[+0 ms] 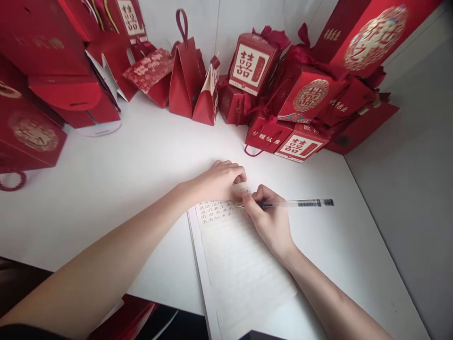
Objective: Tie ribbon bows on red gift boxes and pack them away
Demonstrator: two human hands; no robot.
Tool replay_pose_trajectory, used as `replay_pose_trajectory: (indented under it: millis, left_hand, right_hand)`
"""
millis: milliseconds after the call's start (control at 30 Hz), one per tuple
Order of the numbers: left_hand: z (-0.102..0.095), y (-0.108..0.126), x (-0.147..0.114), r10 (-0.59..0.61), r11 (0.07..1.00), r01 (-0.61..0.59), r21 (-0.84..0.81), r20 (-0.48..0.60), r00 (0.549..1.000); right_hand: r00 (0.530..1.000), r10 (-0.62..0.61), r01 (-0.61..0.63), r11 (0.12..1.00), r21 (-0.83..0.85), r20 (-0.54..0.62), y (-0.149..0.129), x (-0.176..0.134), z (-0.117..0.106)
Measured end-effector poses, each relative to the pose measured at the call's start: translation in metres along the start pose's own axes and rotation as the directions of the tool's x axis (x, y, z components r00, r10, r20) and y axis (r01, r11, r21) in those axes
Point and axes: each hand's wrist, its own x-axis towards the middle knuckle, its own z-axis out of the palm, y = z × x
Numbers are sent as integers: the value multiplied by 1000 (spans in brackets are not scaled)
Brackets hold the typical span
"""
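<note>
My right hand [271, 222] is closed around a clear-barrelled pen [293, 204], its tip down on the page and its back end pointing right. Below it lies a lined notebook [244, 264] with rows of small handwritten numbers near its top; the lower lines look blank. My left hand [222, 181] lies across the top of the notebook, fingers curled together at the top of the page. A pale, curled bit of paper shows between the two hands. The left fingertips are partly hidden, and the palm covers some of the writing.
Red gift boxes [253, 63] with gold and white characters are stacked along the back wall. Larger red boxes [31, 127] stand at the left. Several tent-shaped boxes [184, 80] sit at the back middle. A grey wall [406, 156] bounds the white table [134, 146] on the right.
</note>
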Motion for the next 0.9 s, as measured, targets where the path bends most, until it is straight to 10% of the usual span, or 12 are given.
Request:
replay_pose_trajectory:
  millis: [900]
  left_hand:
    - [7,-6,5,24,999,-24,-36,-20,1000]
  right_hand:
    - [998,-64,61,967,-246,-3,-1,-1,1]
